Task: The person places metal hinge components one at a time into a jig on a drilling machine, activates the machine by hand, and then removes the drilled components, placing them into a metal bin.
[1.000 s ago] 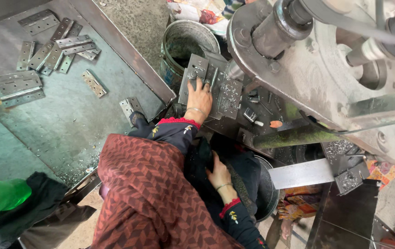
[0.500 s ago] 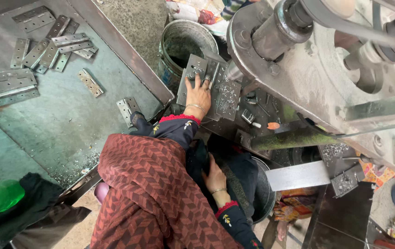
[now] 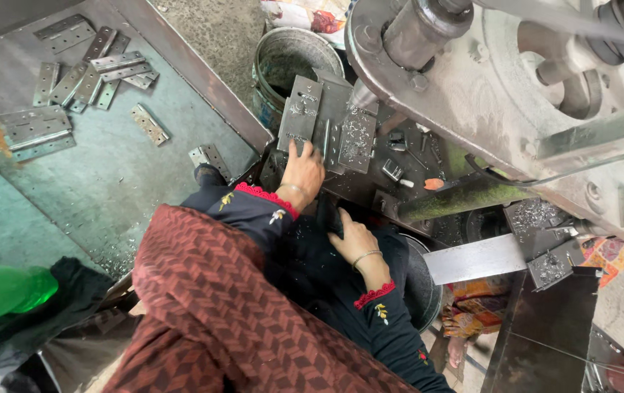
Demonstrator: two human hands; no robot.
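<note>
My left hand (image 3: 301, 172) reaches forward onto the press bed and lies with fingers spread on the lower end of a grey metal hinge plate (image 3: 299, 109). Beside it lie more plates (image 3: 357, 138) strewn with metal shavings. My right hand (image 3: 351, 236) is lower, over my dark lap at the machine's front edge, with its fingers curled. Whether it holds anything is hidden. Both sleeves are dark with red lace cuffs, and a maroon patterned shawl (image 3: 217, 306) covers my front.
A big grey press machine (image 3: 486, 87) with a shaft fills the upper right. On the left a metal tray (image 3: 115, 189) holds several hinge plates (image 3: 86, 73). A round bucket (image 3: 290, 62) stands behind the bed. A green bottle (image 3: 2, 291) lies lower left.
My right hand has risen from my lap toward the machine's front edge. My left hand stays on the hinge plate. The view has shifted slightly.
</note>
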